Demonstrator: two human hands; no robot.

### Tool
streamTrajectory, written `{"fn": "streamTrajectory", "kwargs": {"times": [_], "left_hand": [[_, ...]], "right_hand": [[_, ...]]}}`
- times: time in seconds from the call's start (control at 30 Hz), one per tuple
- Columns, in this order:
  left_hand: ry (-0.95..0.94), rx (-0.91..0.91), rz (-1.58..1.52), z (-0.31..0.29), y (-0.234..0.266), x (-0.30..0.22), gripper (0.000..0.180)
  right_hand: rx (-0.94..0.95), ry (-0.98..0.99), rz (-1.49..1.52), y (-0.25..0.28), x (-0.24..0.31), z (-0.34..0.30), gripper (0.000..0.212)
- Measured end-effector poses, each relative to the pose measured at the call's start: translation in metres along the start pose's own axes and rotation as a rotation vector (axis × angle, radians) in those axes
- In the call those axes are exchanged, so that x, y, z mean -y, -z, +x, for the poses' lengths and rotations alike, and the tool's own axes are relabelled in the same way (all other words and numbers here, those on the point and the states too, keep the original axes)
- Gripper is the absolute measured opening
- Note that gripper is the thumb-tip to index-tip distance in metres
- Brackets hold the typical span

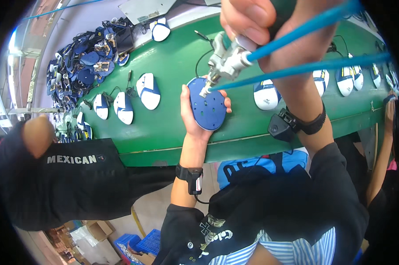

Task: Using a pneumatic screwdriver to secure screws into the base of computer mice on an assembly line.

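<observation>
My left hand [193, 120] is closed around a computer mouse [211, 115], held with its flat blue underside up above the green bench. A dark cable runs from the mouse's far end. My right hand [287, 57] grips a silver metal spray gun [231, 58] fed by two blue hoses. The gun's narrow nozzle [205, 92] points down over the underside, near its upper middle. I cannot tell whether it touches the surface. Part of the right hand is hidden behind the hoses.
Blue-and-white mice lie along the green bench [173, 57], such as one left [149, 92] and one right [266, 95]. A heap of blue mouse parts and cables [85, 57] fills the far left. Co-workers sit left [76, 190] and right [382, 163]. Blue crates [151, 243] stand below.
</observation>
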State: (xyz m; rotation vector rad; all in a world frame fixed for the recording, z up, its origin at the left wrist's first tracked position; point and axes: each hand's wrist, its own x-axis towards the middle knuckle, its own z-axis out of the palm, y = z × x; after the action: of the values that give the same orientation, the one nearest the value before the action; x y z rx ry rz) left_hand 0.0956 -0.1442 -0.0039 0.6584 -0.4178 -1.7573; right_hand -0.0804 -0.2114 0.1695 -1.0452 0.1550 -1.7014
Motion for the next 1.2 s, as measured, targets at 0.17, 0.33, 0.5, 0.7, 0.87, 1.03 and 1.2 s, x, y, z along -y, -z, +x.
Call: {"fn": "streamTrajectory", "kwargs": {"times": [0.17,0.33,0.5,0.7,0.87,1.03,1.2], "left_hand": [[0.064,0.028,-0.004,-0.001,-0.003,-0.001,0.078],[0.093,0.044,0.044,-0.003,0.002,-0.001,0.062],[0.090,0.039,0.005,-0.003,-0.002,-0.001,0.082],[0.090,0.070,0.022,-0.004,-0.001,-0.002,0.082],[0.080,0.075,0.003,-0.001,0.012,-0.007,0.060],[0.050,0.005,0.015,0.006,0.001,-0.001,0.063],[-0.055,-0.126,-0.125,0.007,0.022,-0.004,0.062]], "right_hand": [[0.032,-0.005,-0.232,-0.009,-0.005,-0.004,0.043],[0.059,-0.021,-0.269,-0.007,-0.008,-0.008,0.042],[0.071,-0.026,-0.279,-0.006,-0.013,-0.009,0.041],[0.063,-0.043,-0.293,-0.008,-0.016,-0.009,0.040],[-0.009,-0.086,-0.298,-0.002,-0.009,-0.010,0.039],[-0.043,-0.012,-0.123,0.013,0.040,-0.014,0.037],[0.057,-0.061,-0.262,-0.004,-0.001,-0.015,0.036]]}}
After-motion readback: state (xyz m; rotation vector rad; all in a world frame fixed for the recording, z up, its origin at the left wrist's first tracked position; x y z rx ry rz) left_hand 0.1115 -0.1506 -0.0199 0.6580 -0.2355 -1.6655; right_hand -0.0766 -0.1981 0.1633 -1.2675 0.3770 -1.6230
